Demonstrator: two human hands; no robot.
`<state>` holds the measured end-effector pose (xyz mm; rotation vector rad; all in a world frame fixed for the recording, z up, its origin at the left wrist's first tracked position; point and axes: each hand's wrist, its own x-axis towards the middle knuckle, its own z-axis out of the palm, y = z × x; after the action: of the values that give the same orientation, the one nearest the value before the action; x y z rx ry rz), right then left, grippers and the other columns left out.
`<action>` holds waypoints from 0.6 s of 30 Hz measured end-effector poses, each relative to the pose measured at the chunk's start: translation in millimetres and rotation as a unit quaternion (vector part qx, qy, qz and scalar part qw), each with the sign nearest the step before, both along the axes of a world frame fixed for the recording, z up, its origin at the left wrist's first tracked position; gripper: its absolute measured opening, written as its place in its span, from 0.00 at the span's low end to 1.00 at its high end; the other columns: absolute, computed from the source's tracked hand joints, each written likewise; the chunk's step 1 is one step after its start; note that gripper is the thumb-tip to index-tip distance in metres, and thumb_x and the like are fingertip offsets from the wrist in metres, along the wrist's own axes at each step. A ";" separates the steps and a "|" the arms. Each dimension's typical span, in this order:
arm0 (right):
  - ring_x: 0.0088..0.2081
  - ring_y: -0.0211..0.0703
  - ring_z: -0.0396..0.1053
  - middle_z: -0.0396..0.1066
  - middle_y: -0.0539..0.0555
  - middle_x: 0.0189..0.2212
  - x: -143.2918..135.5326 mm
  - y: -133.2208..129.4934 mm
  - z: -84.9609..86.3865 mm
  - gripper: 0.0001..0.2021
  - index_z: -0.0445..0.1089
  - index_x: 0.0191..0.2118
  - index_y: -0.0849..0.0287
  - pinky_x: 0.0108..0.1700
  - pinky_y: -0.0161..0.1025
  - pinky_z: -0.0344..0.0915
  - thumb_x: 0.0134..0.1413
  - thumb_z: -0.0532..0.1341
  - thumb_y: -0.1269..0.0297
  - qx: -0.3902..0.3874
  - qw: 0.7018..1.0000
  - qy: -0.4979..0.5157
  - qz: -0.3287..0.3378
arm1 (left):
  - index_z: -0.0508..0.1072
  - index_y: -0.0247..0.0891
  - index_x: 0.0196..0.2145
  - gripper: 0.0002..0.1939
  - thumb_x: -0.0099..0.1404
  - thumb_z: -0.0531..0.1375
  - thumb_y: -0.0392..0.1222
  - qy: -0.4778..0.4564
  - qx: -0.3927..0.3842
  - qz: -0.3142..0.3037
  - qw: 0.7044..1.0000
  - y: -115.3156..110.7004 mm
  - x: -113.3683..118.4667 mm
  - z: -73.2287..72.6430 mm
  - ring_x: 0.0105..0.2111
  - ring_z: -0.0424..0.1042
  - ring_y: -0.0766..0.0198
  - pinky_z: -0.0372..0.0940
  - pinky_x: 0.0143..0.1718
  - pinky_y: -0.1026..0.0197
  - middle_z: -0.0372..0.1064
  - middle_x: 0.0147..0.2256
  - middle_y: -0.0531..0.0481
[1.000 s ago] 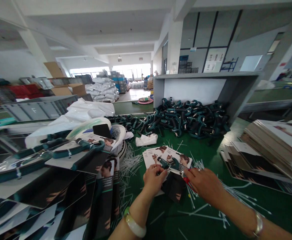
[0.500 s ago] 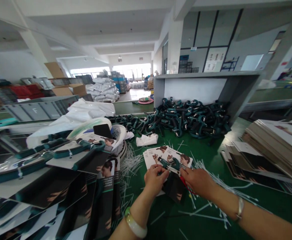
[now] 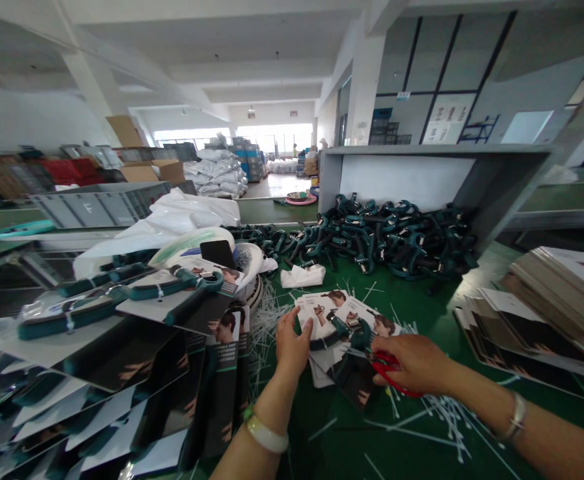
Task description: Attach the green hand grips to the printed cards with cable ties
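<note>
Teal tool [image 3: 341,327] being supported on cards [image 3: 308,310]. Right of cards, scissors [image 3: 388,361] being gripped by right hand [image 3: 415,363], best being angled clear of left hand [image 3: 293,343] at cards' left edge, pinch not discernible.

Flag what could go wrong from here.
1. The red-handled tool in the right grip sits close to the printed cards, so it might nick one.
2. Loose white strips litter the green table nearby; some could get caught among the cards.
3. The pile of carded tools on the left overlaps unevenly and may slide if bumped.
</note>
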<state>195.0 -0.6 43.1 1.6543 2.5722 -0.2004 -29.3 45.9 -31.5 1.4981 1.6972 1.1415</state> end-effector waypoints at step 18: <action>0.23 0.37 0.62 0.69 0.49 0.23 -40.9 65.0 19.8 0.26 0.75 0.35 0.57 0.22 0.32 0.53 0.30 0.66 0.43 -0.233 0.971 0.046 0.037 | 0.77 0.47 0.30 0.11 0.52 0.62 0.52 0.083 -0.028 -0.114 0.990 -6.1 -17.4 -6.6 0.41 0.69 0.58 0.61 0.43 0.60 0.72 0.38 0.52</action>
<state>154.1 64.3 62.9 1.3985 2.3889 -0.8225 -46.7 39.8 -38.1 1.7418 1.5998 0.8623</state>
